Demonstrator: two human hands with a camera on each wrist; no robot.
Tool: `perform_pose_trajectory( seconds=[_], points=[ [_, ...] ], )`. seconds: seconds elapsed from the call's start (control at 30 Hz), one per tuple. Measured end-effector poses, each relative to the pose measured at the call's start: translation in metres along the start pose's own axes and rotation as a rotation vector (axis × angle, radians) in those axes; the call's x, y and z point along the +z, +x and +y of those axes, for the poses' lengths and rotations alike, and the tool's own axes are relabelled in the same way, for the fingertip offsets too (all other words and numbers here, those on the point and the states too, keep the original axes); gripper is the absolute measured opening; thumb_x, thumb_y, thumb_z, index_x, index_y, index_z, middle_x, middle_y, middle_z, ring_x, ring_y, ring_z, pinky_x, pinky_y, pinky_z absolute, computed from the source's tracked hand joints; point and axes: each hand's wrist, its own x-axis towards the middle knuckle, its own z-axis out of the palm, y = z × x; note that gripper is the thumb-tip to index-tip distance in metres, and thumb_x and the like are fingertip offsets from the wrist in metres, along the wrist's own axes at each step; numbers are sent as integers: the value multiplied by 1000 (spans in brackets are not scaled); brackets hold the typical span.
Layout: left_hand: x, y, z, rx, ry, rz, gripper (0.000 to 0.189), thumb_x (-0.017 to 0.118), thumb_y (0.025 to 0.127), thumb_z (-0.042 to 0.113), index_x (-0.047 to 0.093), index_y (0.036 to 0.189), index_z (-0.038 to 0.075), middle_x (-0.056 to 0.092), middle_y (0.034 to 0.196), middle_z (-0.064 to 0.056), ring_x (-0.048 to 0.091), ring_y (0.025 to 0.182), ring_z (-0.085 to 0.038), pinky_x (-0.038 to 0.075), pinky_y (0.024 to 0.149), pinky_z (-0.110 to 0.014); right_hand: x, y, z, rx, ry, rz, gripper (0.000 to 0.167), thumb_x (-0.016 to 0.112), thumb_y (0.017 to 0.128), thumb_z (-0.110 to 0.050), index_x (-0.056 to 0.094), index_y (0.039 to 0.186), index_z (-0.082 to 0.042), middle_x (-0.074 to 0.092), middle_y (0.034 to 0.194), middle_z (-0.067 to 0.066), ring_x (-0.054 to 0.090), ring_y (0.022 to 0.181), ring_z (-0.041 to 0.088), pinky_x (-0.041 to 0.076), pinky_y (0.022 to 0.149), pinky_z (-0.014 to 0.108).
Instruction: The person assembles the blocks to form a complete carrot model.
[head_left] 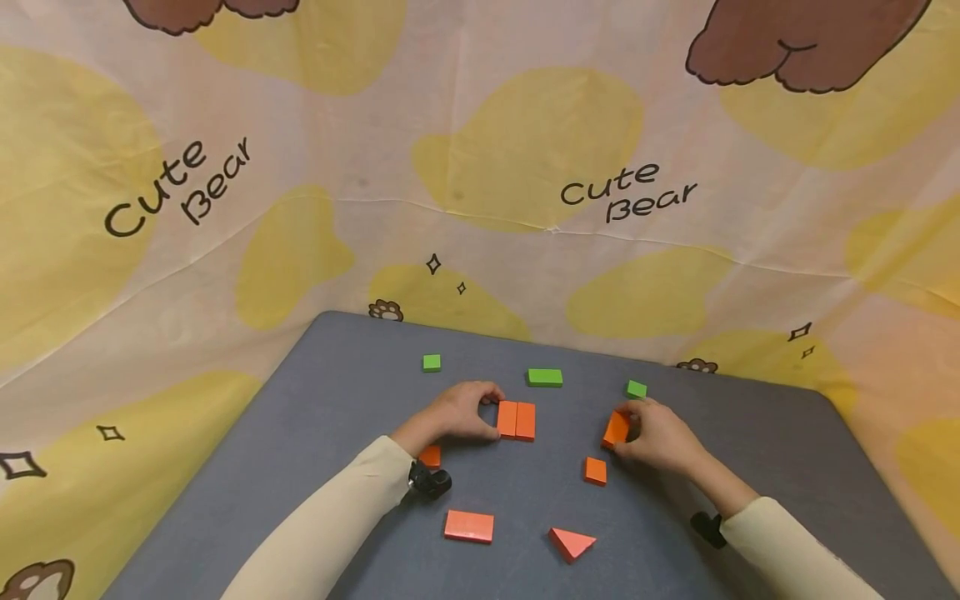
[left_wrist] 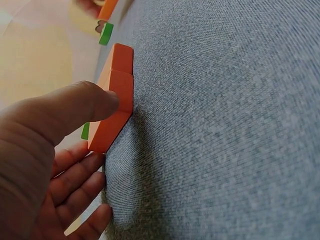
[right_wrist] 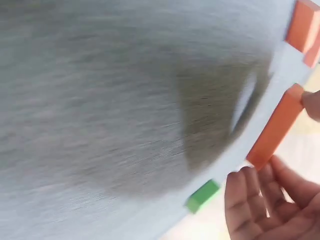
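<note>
Two orange rectangular blocks lie side by side mid-table, a left one (head_left: 507,419) and a right one (head_left: 527,422). My left hand (head_left: 459,410) holds the left block by its ends, the thumb at the near end and fingers at the far end. The left wrist view shows the thumb (left_wrist: 95,102) pressed on an orange face. To the right, my right hand (head_left: 663,435) pinches another orange rectangular block (head_left: 615,428) between thumb and fingers. That block (right_wrist: 276,127) hangs above the tabletop, apart from its shadow, in the right wrist view.
Green blocks stand at the back: a small left one (head_left: 432,363), a long middle one (head_left: 544,378) and a small right one (head_left: 637,389). Nearer lie small orange blocks (head_left: 596,471) (head_left: 431,457), a pinkish-red rectangle (head_left: 469,526) and a triangle (head_left: 573,543). A printed cloth (head_left: 510,150) surrounds the grey table (head_left: 337,400).
</note>
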Motion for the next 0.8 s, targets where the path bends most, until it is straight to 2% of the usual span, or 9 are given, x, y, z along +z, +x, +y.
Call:
perform_pose_trajectory(
  seconds=[0.2, 0.43, 0.63, 0.8],
  points=[
    [-1, 0, 0, -3, 3, 2, 52, 80, 72, 31, 62, 120, 18, 63, 115, 0, 57, 110, -17, 46, 97, -37, 4, 21, -20, -115, 103, -45, 52, 80, 72, -20, 63, 118, -3, 61, 111, 11, 61, 95, 27, 54, 75, 40],
    [-2, -2, 1, -13, -21, -10, 52, 81, 72, 30, 62, 119, 18, 64, 116, -1, 57, 110, -18, 46, 97, -36, 18, 41, -43, -192, 121, -84, 52, 80, 72, -19, 62, 120, -5, 59, 115, 11, 60, 98, 27, 53, 79, 39],
    [-3, -1, 1, -19, -25, -14, 53, 81, 72, 30, 62, 120, 18, 63, 117, 0, 57, 111, -17, 46, 97, -36, 28, 54, -57, -176, 92, -130, 55, 81, 70, -18, 63, 120, -6, 60, 117, 10, 59, 101, 27, 52, 87, 44],
    [-3, -2, 1, -23, -27, -13, 53, 81, 72, 30, 62, 120, 18, 63, 117, 0, 57, 111, -17, 46, 97, -35, 35, 59, -63, -168, 64, -149, 54, 82, 69, -17, 63, 119, -6, 61, 114, 9, 58, 97, 24, 51, 86, 44]
  ],
)
